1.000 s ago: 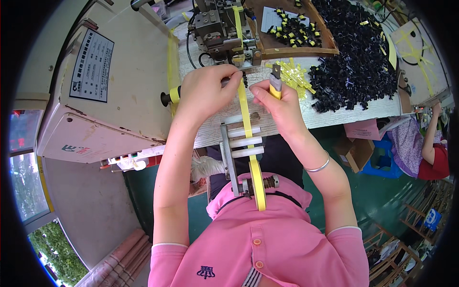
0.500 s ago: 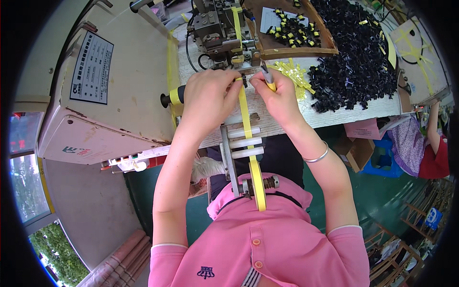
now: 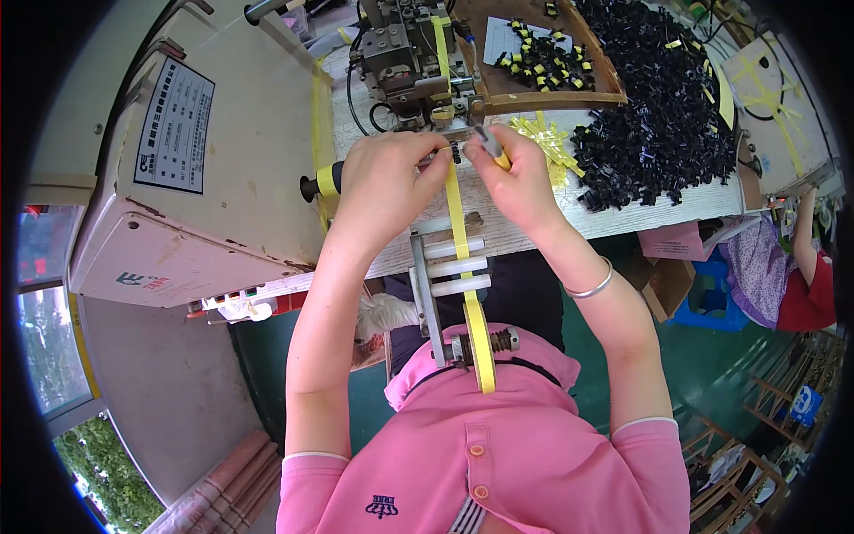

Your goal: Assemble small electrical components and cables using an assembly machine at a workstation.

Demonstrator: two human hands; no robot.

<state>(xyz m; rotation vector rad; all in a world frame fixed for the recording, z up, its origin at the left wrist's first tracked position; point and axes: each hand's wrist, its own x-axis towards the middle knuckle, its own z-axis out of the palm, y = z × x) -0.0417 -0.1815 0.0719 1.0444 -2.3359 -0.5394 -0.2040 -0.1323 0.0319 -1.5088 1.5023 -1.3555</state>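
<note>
My left hand [image 3: 391, 178] is closed in a pinch at the near side of the bench machine [image 3: 405, 71]. At its fingertips is a small black plastic part [image 3: 456, 152], beside the yellow tape [image 3: 456, 209]. Close by on the right, my right hand [image 3: 518, 173] is closed around a slim tool [image 3: 492, 147] with a grey metal end and a yellow handle. Its thumb and finger come near the black part; whether they touch it I cannot tell. From a roll [image 3: 478, 343] at my waist, the tape runs over white rollers [image 3: 458, 266] toward the machine.
A heap of black parts [image 3: 658, 116] lies on the right of the bench, next to yellow strips [image 3: 547, 142]. Behind stands a wooden tray [image 3: 551, 96] of black-and-yellow pieces. A large beige cabinet [image 3: 249, 151] stands left. Another person's arm [image 3: 805, 227] shows far right.
The tool in my right hand has tipped, its metal end now lower and blurred. My right hand has shifted slightly; my left hand stays almost in place.
</note>
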